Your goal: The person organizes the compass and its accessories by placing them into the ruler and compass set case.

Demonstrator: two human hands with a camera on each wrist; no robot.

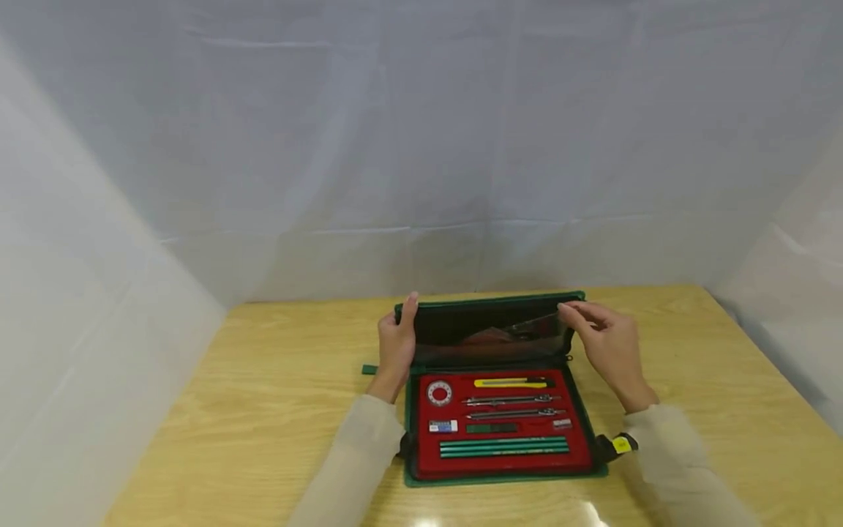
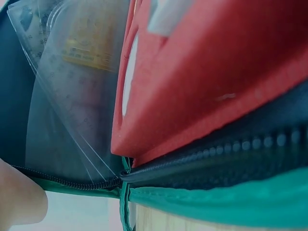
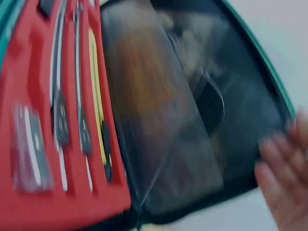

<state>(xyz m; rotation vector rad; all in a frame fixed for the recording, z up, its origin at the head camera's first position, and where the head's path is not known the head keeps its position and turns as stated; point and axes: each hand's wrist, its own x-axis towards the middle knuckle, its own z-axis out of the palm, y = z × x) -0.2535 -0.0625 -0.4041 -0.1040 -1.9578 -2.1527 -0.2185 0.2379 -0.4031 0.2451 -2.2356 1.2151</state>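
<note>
Hands — left hand (image 1: 396, 344) grips the case lid (image 1: 490, 331), right hand (image 1: 607, 344) pinches its corner — above three green pencils (image 1: 503, 447).

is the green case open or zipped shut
Open: the green case lies unzipped, red tray exposed, lid held up by left hand and right hand.

both forearms forward, left hand (image 1: 396, 344) upright with fingers curled, right hand (image 1: 609, 344) fingers pinching
</note>
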